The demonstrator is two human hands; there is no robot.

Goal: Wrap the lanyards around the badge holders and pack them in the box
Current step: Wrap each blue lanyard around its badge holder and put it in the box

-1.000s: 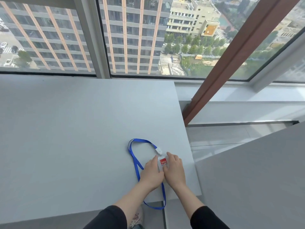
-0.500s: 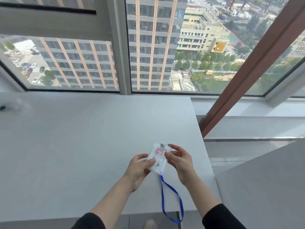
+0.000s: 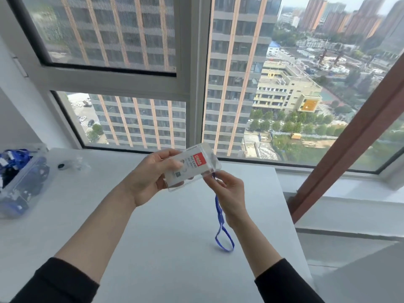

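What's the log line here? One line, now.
left hand: grips badge holder | right hand: pinches lanyard | lanyard: hangs unwrapped | box: left on table

You wear a top with plain black, matte, soft-looking fabric sleeves: the left black sleeve [image 3: 63,281] fills the lower left corner of the view and the right black sleeve [image 3: 286,283] the lower right. Each sleeve ends partway along the forearm in a simple, slightly uneven cuff edge. Beyond the cuffs your forearms [image 3: 102,226], your left hand [image 3: 150,173] and your right hand [image 3: 227,189] are bare.
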